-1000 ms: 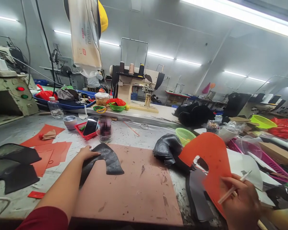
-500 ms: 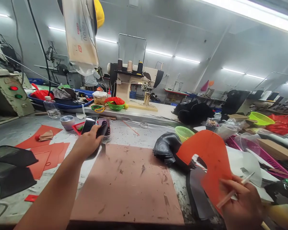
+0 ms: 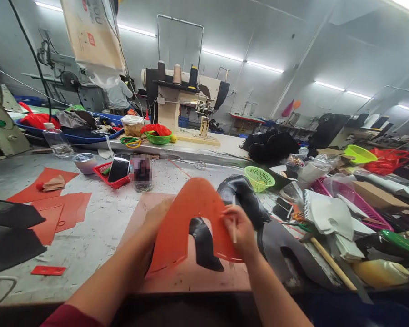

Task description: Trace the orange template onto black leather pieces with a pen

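Note:
My right hand [image 3: 239, 230] grips the right side of an orange horseshoe-shaped template [image 3: 201, 195], with a slim white pen [image 3: 234, 222] also held in its fingers. The template stands tilted above a pinkish cutting board [image 3: 136, 218]. At its left edge is my left hand [image 3: 158, 212], its fingers hidden behind the template. Through the template's cutout shows a shiny black leather-like piece [image 3: 204, 245]; whether my left hand touches it is hidden. Just behind my right hand lies a bundle of glossy black pieces [image 3: 245, 195].
Orange sheets [image 3: 64, 211] and black pieces [image 3: 15, 227] lie left. A red basket [image 3: 117, 182] bears a phone [image 3: 120, 168]. A green basket [image 3: 259, 178], dark grey horseshoe piece [image 3: 276, 240], wooden-handled tool [image 3: 333, 263] and yellowish bottle [image 3: 381, 272] are right. A sewing machine [image 3: 170, 106] stands behind.
My left hand has moved from beside the phone and jar to the board. My right hand has brought the orange template and pen leftward over the board. The view has shifted slightly.

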`<act>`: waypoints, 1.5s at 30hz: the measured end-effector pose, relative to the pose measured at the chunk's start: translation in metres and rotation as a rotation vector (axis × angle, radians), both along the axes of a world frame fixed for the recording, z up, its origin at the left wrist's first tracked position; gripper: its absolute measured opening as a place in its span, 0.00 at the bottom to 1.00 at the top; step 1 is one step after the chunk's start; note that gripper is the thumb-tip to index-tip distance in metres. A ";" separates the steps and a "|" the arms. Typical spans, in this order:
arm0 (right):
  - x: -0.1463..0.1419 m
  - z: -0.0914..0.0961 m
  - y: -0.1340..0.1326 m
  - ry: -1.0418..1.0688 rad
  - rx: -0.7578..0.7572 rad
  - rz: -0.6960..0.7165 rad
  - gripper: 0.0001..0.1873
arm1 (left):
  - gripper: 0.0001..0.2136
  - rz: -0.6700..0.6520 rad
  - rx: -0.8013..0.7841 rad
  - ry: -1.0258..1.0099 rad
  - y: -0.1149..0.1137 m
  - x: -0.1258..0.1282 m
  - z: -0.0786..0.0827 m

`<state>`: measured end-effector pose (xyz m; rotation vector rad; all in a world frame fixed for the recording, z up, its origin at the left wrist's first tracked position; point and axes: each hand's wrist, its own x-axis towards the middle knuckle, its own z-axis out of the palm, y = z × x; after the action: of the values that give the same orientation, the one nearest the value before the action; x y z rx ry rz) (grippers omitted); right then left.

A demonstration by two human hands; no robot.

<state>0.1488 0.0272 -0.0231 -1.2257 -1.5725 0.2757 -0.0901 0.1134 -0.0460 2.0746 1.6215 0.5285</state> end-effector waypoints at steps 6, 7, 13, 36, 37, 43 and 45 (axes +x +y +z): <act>-0.037 -0.063 0.022 -0.474 -0.456 -0.061 0.04 | 0.16 -0.220 0.069 0.198 -0.019 -0.045 -0.006; -0.038 -0.065 0.021 -0.524 -0.459 -0.087 0.04 | 0.17 -0.341 0.070 0.222 -0.027 -0.048 -0.011; -0.015 -0.062 -0.009 -0.538 -0.337 -0.025 0.06 | 0.22 -0.534 0.046 0.404 -0.055 -0.047 -0.026; 0.000 -0.067 -0.063 -0.377 -0.061 -0.020 0.09 | 0.19 -0.581 0.175 0.296 -0.053 -0.051 -0.045; -0.002 -0.064 -0.061 -0.354 -0.060 -0.008 0.10 | 0.19 -0.582 0.179 0.293 -0.053 -0.051 -0.046; -0.024 -0.044 -0.052 -0.229 -0.077 0.153 0.13 | 0.19 -0.593 0.179 0.288 -0.055 -0.052 -0.043; -0.034 -0.039 -0.049 -0.181 -0.120 0.226 0.12 | 0.19 -0.599 0.183 0.299 -0.057 -0.051 -0.041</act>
<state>0.1149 -0.0219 -0.0622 -1.1909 -1.8780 0.4192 -0.1410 0.0568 -0.0875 2.7207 1.0207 0.1648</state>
